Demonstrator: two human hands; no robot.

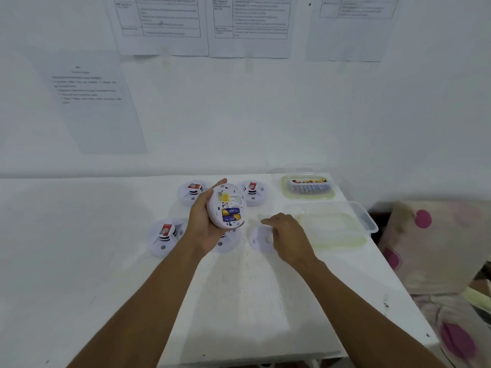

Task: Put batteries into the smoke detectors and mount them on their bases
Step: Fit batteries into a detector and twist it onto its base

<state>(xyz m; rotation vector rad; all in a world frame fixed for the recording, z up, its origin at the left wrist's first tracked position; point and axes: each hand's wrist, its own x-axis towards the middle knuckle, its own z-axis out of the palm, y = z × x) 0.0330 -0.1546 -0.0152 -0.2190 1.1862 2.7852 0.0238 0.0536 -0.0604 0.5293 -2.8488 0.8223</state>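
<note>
Two batteries [231,215] in detector [225,205], left hand [204,224] gripping, right hand [288,235] on base [259,239]

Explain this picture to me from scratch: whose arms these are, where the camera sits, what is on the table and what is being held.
There is no machine here. A person wears one camera on the head, looking forward and down, so the two bare arms reaching in from the bottom are their own.

The left hand holds a white smoke detector turned back side up, so you see its label and two batteries seated in the compartment. The right hand reaches down onto a flat white round base lying on the white table; whether the fingers have closed on it is unclear.

More smoke detectors lie face up around them: two at the back, one on the left, and one partly hidden under the held detector. At the back right is a clear container of spare batteries, with an empty clear tray nearer. Printed sheets hang on the wall.
</note>
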